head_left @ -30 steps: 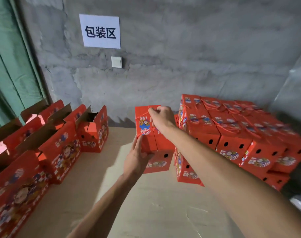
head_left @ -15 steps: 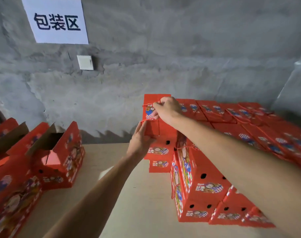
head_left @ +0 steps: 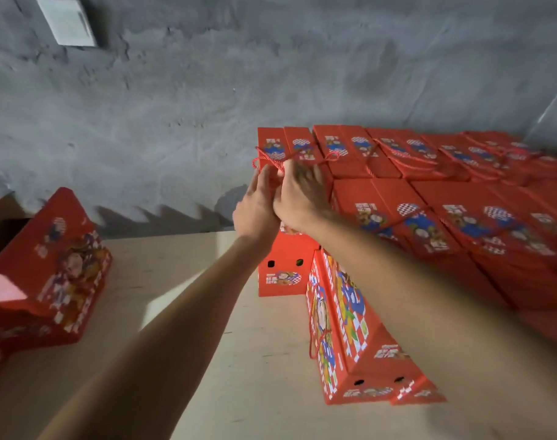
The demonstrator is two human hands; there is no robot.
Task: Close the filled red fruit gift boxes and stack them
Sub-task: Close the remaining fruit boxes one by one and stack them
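Note:
A closed red gift box (head_left: 286, 143) with a red cord handle (head_left: 261, 157) sits at the top left corner of the stack of closed red boxes (head_left: 461, 217), on another box (head_left: 283, 274). My left hand (head_left: 256, 208) lies flat against its left side, fingers straight and reaching up to the cord. My right hand (head_left: 299, 192) is curled over its near top edge at the cord. The two hands touch each other and hide the box's near face.
Open red boxes (head_left: 48, 265) stand at the left on the pale table (head_left: 175, 312). A closed box (head_left: 337, 328) stands at the stack's near left corner. A rough grey wall with a white switch plate (head_left: 66, 20) runs right behind the stack.
The box has gone from mid-air in both hands up and right onto the stack's top left corner. My view has moved closer and to the right, and my hands have come together.

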